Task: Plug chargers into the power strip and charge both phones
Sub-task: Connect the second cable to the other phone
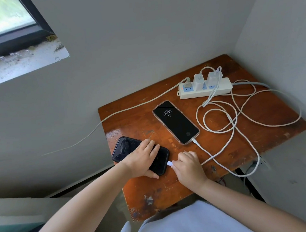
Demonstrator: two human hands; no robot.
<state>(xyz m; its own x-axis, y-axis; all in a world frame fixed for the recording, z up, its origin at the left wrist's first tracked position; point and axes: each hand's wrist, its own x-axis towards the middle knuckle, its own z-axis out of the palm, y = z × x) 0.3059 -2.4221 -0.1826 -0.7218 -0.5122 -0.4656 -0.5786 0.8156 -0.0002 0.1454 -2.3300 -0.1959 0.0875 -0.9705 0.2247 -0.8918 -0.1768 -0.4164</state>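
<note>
A white power strip lies at the far right of the brown wooden table, with two white chargers plugged in. A phone in a clear case lies mid-table, screen lit showing 10:00, a white cable plugged into its near end. A black phone with a dark screen lies at the left. My left hand presses flat on it. My right hand pinches a white cable plug right at the black phone's near end.
White cables loop over the right half of the table and hang off its near right edge. A grey cord runs from the strip off the left edge. Walls close in behind and to the right; a window sits upper left.
</note>
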